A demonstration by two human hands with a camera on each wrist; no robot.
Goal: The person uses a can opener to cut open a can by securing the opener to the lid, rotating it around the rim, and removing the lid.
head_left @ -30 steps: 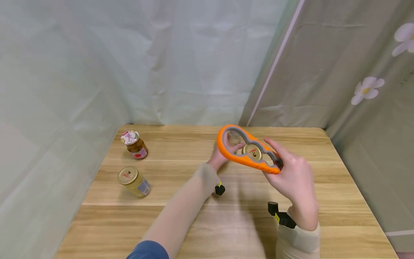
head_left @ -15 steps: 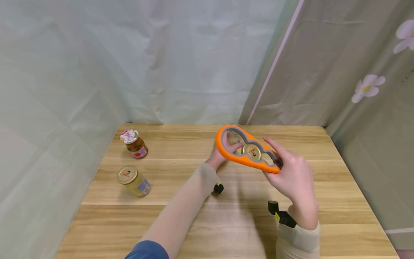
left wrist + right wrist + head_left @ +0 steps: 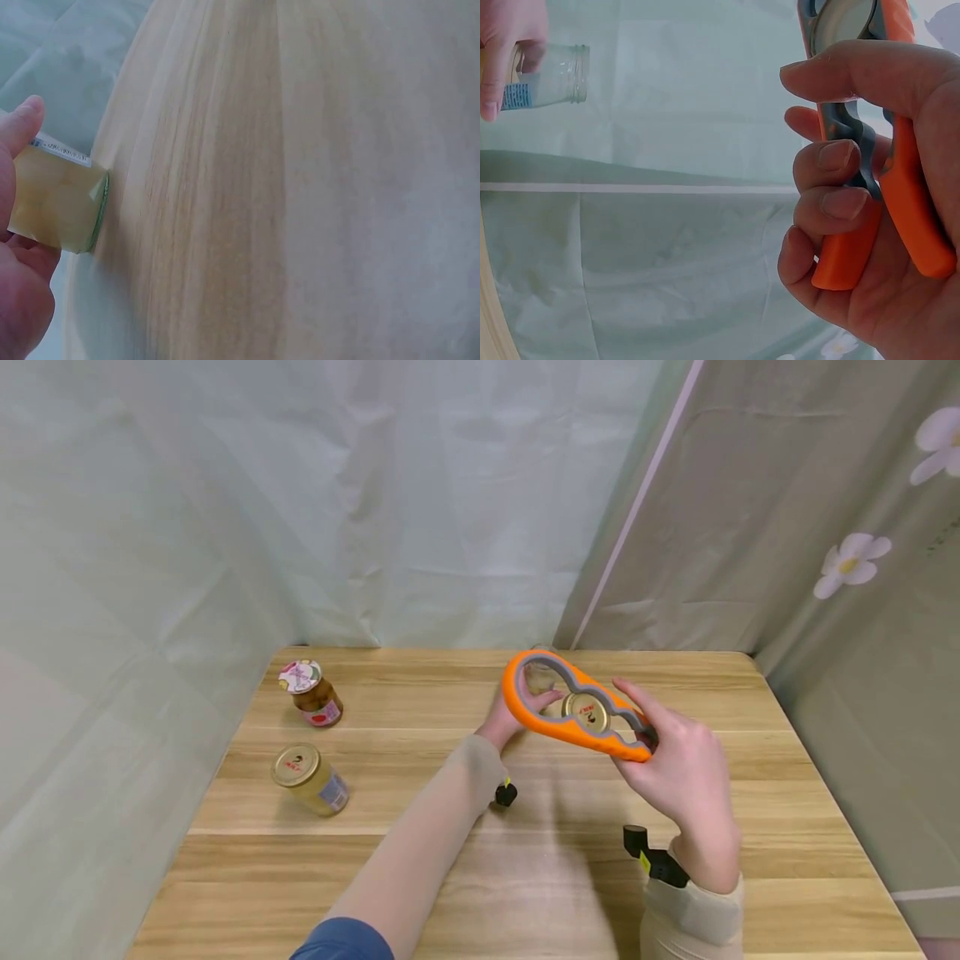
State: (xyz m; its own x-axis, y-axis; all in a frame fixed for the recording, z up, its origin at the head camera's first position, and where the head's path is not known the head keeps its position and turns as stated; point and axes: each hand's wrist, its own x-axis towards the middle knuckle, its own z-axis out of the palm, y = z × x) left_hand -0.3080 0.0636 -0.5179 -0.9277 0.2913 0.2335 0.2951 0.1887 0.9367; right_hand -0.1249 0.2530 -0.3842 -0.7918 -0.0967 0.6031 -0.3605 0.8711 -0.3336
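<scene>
My right hand [image 3: 686, 768] grips an orange and grey jar opener [image 3: 573, 733] by its handles, raised above the table. A gold lid [image 3: 587, 712] with red print sits in one of the opener's inner notches. Farther back, my left hand [image 3: 513, 714] holds a lidless glass jar [image 3: 56, 199] with pale yellowish contents, its base right at the table surface. In the head view the opener overlaps this jar and part of the left hand. The jar's bare threaded neck [image 3: 577, 73] shows in the right wrist view, and the right fingers [image 3: 847, 202] curl round the opener.
Two lidded jars stand on the left of the wooden table [image 3: 420, 693]: a brown one with a patterned lid [image 3: 318, 697] at the back, and a pale yellow one with a gold lid [image 3: 318, 785] nearer. Curtains [image 3: 450, 527] hang behind and at both sides.
</scene>
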